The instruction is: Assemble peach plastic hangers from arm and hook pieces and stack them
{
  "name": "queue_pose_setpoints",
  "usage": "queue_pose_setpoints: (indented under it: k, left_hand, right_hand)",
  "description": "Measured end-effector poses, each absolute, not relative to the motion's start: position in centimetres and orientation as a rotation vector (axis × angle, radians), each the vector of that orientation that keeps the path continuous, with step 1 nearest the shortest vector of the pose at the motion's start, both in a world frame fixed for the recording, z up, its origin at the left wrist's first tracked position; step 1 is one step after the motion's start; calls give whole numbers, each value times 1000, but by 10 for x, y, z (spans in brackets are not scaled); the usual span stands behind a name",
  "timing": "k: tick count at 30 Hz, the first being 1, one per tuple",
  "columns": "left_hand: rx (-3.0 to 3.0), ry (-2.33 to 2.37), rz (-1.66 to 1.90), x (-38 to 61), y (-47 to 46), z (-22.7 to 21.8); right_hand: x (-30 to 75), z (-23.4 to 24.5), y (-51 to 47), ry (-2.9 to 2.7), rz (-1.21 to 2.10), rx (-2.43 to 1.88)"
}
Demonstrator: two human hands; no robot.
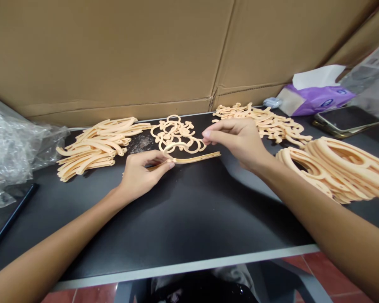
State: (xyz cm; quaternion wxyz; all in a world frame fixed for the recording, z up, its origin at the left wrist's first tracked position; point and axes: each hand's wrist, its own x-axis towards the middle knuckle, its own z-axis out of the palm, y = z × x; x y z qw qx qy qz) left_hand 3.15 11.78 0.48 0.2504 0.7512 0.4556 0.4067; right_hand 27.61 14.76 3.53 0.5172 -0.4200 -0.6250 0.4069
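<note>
My left hand (146,171) pinches a long, flat peach-coloured strip (197,158) between thumb and fingers, just above the black table. A thin curved peach piece (177,145) rises from the strip by the left fingertips; whether the two are joined I cannot tell. My right hand (235,138) hovers to the right, above the strip's free end, its thumb and index finger pressed together. Anything between those fingertips is too small to see. Behind both hands lies a loose pile of C-shaped peach pieces (174,129).
Curved peach strips (93,147) are heaped at left beside clear plastic wrap (12,147). Small wavy pieces (265,120) lie at back right, with large oval frames (341,168) stacked nearer. A purple tissue pack (316,99) and a phone (349,118) sit before the cardboard wall (129,54).
</note>
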Motion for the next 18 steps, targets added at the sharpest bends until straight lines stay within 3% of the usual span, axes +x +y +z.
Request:
queue_pose_setpoints:
  k: [10, 18]
  left_hand:
    - [2086, 1280, 1284, 35, 115, 2]
    - [2510, 1369, 1290, 32, 116, -1]
  right_hand:
    - [266, 17, 136, -2215, 722, -1023]
    - [261, 18, 134, -2202, 631, -1051]
